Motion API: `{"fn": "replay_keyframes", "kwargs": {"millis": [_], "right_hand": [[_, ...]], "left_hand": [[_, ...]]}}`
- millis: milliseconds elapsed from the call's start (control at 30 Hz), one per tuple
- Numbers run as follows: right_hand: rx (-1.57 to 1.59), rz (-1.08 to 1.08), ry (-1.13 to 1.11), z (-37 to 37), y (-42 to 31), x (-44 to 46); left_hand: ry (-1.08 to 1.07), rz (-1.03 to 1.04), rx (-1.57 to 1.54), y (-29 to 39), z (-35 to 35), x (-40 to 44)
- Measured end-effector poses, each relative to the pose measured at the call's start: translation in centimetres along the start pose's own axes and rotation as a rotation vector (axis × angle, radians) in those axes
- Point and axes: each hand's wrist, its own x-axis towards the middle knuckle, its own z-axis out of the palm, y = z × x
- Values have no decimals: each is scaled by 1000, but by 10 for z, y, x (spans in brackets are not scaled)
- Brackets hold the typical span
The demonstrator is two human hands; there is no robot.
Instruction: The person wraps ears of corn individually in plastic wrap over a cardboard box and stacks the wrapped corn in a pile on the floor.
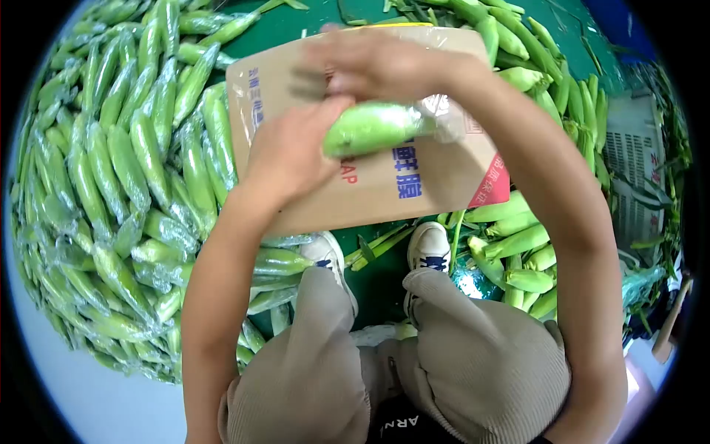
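An ear of corn in green husk [373, 130], with clear film around it, lies above a cardboard box [310, 200] printed with blue and red characters. My left hand [296, 152] is closed round the corn's left end. Just above it, my right hand [370, 65] is blurred by motion, its fingers pointing left over the box; whether it holds any film cannot be made out. Loose clear film bunches at the corn's right end.
Film-wrapped corn [118, 170] is heaped at the left. Unwrapped corn [518, 244] lies at the right, with more at the upper right. A grey crate [632, 163] with leaves stands at the far right. Part of another person's arm [671, 322] shows at the right edge.
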Motion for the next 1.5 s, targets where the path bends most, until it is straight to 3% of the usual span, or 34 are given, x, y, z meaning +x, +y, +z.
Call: {"fn": "replay_keyframes", "kwargs": {"millis": [67,167,200,233,300,333,367,433,467,500,533,600,633,667,700,733,767,833,867,933,967,1000,1067,1100,1133,1167,1200,1233,1267,1333,1433,1500], "right_hand": [[-297,-93,-4,45,-1,-4],[-293,-44,-28,64,-12,-14],[-264,-50,15,63,-14,-17],[-278,-107,90,64,-15,-20],[-296,-217,234,73,-22,-28],[110,-215,171,55,-55,-52],[346,-307,245,56,-87,-79],[607,-11,-95,79,-150,-139],[916,110,-396,96,-169,-160],[1206,264,-499,118,-179,-172],[1318,368,-488,138,-191,-181],[1311,416,-296,157,-199,-188],[1291,398,-144,165,-198,-183],[1496,450,-155,157,-197,-171],[1722,413,-216,146,-199,-156],[1564,204,-165,155,-204,-136],[1206,205,-264,138,-214,-121],[1085,110,-293,119,-216,-110],[965,38,-211,120,-202,-117],[761,-29,-157,122,-149,-158],[678,127,-297,108,-122,-191],[732,315,-277,105,-98,-236],[104,838,-466,106,-53,-311],[-331,819,-406,109,-36,-343],[-425,977,-446,110,-27,-358],[-488,942,-330,128,-15,-384],[-438,972,-417,120,-14,-376],[-478,910,-456,111,-17,-373],[-422,866,-473,88,-24,-364],[-338,648,-142,65,-42,-385],[-49,533,120,11,-75,-368],[-141,566,239,-20,-94,-287]], "left_hand": [[-192,15,-175,14,-11,-8],[-534,-11,-366,25,-12,-48],[-549,198,-407,23,6,-74],[-839,260,-615,23,26,-93],[-1259,258,-452,52,31,-121],[-1249,166,-597,45,39,-134],[-1231,62,-754,34,45,-148],[-897,95,-776,11,43,-173],[-779,107,-824,9,25,-173],[-790,-60,-990,9,7,-177],[-807,-215,-1148,6,-4,-184],[-500,-338,-1093,-18,-2,-206],[-288,-217,-1016,-31,-4,-210],[69,-149,-1329,-42,32,-220],[527,-208,-1622,17,33,-193],[544,-211,-1783,21,42,-186],[565,-206,-1938,19,46,-179],[524,-211,-1831,-6,23,-173],[618,-273,-1713,-11,2,-177],[568,-512,-1082,-50,-42,-210],[509,-653,-760,-65,-55,-220],[546,-593,-366,-82,-56,-220],[521,-456,431,-93,-61,-221],[619,-619,257,-84,-55,-211],[724,-561,-25,-86,-39,-202],[709,-454,-200,-71,-23,-183],[565,-326,-239,-51,-12,-161],[413,-242,-226,-36,1,-140],[328,63,-43,-28,8,-117],[231,172,67,-16,17,-93],[188,94,66,-14,25,-86],[281,130,62,-20,32,-84]]}}
